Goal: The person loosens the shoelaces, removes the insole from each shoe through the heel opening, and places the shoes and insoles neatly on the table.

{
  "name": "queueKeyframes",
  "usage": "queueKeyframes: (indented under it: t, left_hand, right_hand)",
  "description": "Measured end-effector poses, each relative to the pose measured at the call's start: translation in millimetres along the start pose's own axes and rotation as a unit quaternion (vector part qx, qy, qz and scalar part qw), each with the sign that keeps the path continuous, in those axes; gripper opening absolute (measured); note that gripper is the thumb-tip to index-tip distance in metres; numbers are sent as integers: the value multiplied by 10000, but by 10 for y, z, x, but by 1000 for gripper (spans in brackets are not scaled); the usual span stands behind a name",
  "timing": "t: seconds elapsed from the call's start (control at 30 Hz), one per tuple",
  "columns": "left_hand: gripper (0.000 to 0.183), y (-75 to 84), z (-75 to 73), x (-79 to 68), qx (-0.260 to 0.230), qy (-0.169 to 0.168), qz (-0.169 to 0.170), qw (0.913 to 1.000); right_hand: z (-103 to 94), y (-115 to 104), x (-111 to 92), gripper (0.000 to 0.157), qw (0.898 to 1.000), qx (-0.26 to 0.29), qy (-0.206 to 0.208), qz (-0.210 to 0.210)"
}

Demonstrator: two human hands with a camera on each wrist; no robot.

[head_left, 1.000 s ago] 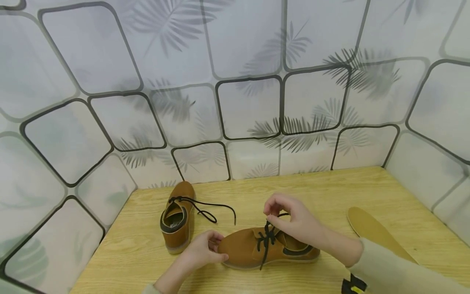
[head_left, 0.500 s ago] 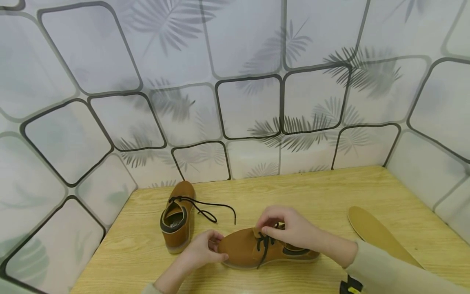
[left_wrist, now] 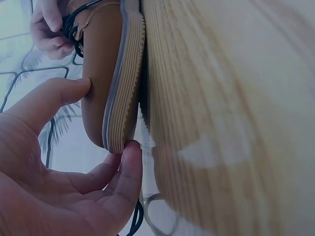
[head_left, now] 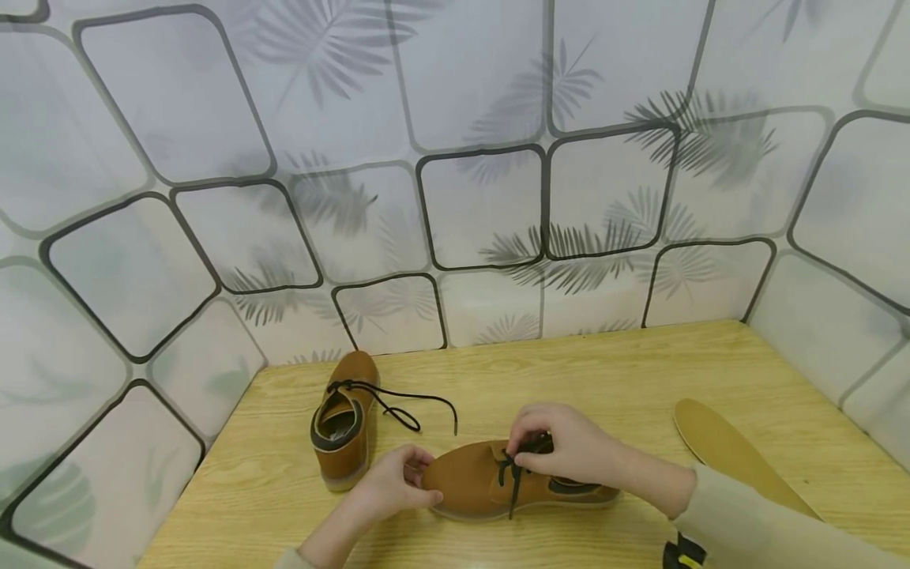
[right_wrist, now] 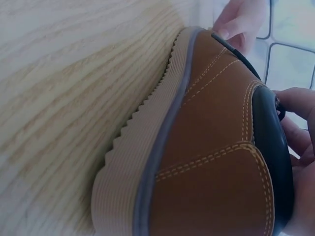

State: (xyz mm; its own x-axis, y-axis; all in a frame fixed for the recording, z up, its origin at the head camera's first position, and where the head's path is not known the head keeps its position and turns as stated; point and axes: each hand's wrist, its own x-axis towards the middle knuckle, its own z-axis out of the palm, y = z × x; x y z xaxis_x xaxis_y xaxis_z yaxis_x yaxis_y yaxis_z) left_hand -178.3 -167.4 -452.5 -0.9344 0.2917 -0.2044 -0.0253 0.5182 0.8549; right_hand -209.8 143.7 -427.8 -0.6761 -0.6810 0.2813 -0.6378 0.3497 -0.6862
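Observation:
A brown leather shoe (head_left: 469, 474) with a dark collar lies sole down across the table, its toe to the left. My left hand (head_left: 398, 486) grips the toe, and in the left wrist view the thumb lies on the upper while fingertips touch the edge of the ribbed sole (left_wrist: 123, 98). Over the tongue, my right hand (head_left: 569, 442) pinches the black shoelace (head_left: 513, 468) at the eyelets. One lace end hangs down the shoe's near side. Part of the shoe's opening is hidden behind the right hand.
A matching brown shoe (head_left: 344, 427) stands at the left, its loose black lace (head_left: 419, 397) trailing right. At the right lies a tan insole (head_left: 732, 450), partly under the right sleeve. A small black and yellow item (head_left: 684, 552) sits at the front edge. Patterned walls enclose the wooden table (head_left: 569, 367).
The right hand has come down from above the shoe to the lacing, went left toward the tongue's base, then shifted slightly right. The left hand and the shoe have stayed put.

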Motion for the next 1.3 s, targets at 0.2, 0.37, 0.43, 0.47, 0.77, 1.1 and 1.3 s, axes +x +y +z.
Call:
queueKeyframes:
  t: [0.2,0.37,0.43,0.47,0.77,1.1,1.3]
  left_hand:
    - [44,-9,-4,2,-15,5,10,10000]
    - [44,-20,-6,5,-11,-12,64,10000]
    - [44,-20,-7,6,0,-18,59,10000]
    - [44,-19,-8,6,-4,-20,52,10000]
    - [43,-16,-5,1,-15,0,91,10000]
    - [44,-16,-19,2,106,-5,141,9998]
    - [44,-25,-17,4,102,-20,186,9998]
  right_hand:
    - [-38,-11,-4,14,9992,-401,0,-43]
    - [-84,-2,-7,14,9985,-548,71,-32]
    - [-110,-1,-7,14,9977,-632,155,161]
    - [-122,-1,-6,14,9969,-702,228,280]
    - [-167,47,-48,13,9853,-939,1152,839]
    - [-144,54,32,11,9973,-415,300,-526]
    - [-158,84,31,12,9968,-344,-208,-684]
